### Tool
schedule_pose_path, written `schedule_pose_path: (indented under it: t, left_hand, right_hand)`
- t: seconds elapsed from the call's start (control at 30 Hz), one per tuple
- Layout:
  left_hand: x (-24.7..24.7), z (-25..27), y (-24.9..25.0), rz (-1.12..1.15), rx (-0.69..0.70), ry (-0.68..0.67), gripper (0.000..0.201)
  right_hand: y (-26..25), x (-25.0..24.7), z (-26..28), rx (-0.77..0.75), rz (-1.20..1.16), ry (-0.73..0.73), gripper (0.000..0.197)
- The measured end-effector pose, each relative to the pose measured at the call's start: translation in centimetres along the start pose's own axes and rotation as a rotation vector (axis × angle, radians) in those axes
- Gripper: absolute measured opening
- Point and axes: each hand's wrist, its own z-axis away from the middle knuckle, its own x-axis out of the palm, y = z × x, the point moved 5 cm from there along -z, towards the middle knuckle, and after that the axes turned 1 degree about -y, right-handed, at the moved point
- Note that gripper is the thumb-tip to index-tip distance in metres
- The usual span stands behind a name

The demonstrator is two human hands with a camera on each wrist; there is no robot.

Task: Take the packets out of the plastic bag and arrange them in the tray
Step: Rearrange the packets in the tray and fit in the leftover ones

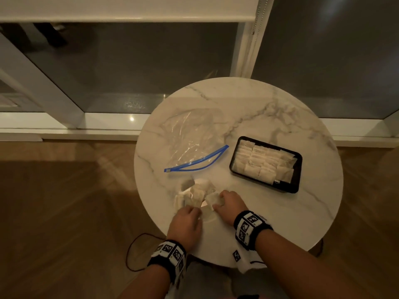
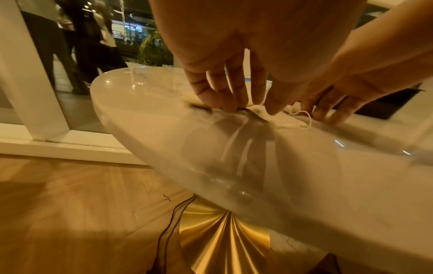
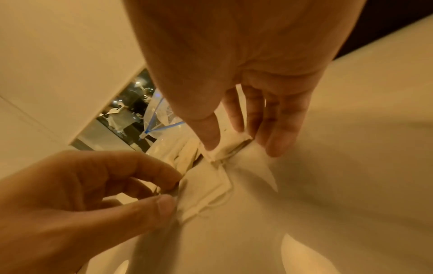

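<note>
A clear plastic bag [image 1: 190, 134] with a blue zip strip [image 1: 200, 161] lies flat on the round marble table [image 1: 269, 216], and it shows again in the right wrist view as the bag [image 3: 161, 115]. To its right sits a black tray [image 1: 296, 180] filled with rows of white packets [image 1: 259, 162]. Several loose packets [image 1: 196, 193] lie heaped near the front edge. My left hand [image 1: 195, 210] pinches one packet [image 3: 201, 192] between thumb and forefinger. My right hand [image 1: 218, 201] holds another packet [image 3: 225, 148] under thumb and fingers.
Glass window panels with white frames stand right behind the table. The table edge is close under my wrists, with wooden floor below. A thin cable [image 1: 133, 251] loops on the floor beside the gold pedestal [image 2: 222, 241].
</note>
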Motion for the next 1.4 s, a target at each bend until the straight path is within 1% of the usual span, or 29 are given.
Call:
schedule_pose_path:
  t: [0.13, 0.2, 0.3, 0.37, 0.5, 0.67, 0.83, 0.97, 1.07, 1.17, 1.27, 1.4]
  left_hand:
    - [0.1, -0.2, 0.7, -0.158, 0.09, -0.077, 0.036]
    - [0.0, -0.2, 1.0, -0.225, 0.081, -0.103, 0.036]
    - [0.0, -0.1, 0.9, -0.265, 0.046, -0.11, 0.035]
    - [0.1, 0.0, 0.8, -0.274, 0.035, -0.111, 0.035]
    - [0.2, 0.1, 1.1, -0.304, 0.016, -0.113, 0.033]
    - [0.2, 0.2, 1.4, -0.329, -0.019, -0.128, 0.028]
    - [0.4, 0.0, 1.4, -0.363, -0.034, -0.137, 0.027]
    - [-0.2, -0.4, 2.1, -0.408, -0.042, -0.131, 0.036]
    - [-0.9, -1.0, 3.1, -0.46, -0.068, -0.118, 0.038]
    - [-1.3, -2.1, 4.9, -0.451, -0.068, -0.088, 0.038]
    - [-0.9, -3.8, 8.6, -0.377, 0.014, -0.056, 0.034]
    - [-0.2, -6.2, 14.4, -0.261, 0.175, 0.013, 0.03]
  right_hand:
    - [-0.7, 0.5, -0.5, 0.103, -0.072, 0.086, 0.054]
    - [-0.6, 0.7, -0.6, 0.135, -0.107, 0.116, 0.058]
    - [-0.5, 0.7, -0.7, 0.151, -0.125, 0.131, 0.062]
    - [-0.4, 0.7, -0.5, 0.161, -0.116, 0.12, 0.058]
    - [-0.2, 0.8, -0.3, 0.189, -0.126, 0.109, 0.032]
    - [0.6, 0.2, 0.1, 0.201, -0.266, 0.082, 0.025]
    - [2.7, -0.8, 1.1, 0.117, -0.468, 0.123, 0.019]
    - [3.3, -2.5, 2.9, 0.048, -0.68, 0.149, 0.003]
    - [4.0, -4.4, 4.3, -0.002, -0.725, 0.185, 0.011]
    - [5.4, -7.0, 5.3, -0.024, -0.703, 0.253, 0.014]
    - [7.5, -10.2, 5.5, -0.051, -0.651, 0.353, 0.01]
    - [10.7, -15.0, 5.4, -0.025, -0.583, 0.536, 0.012]
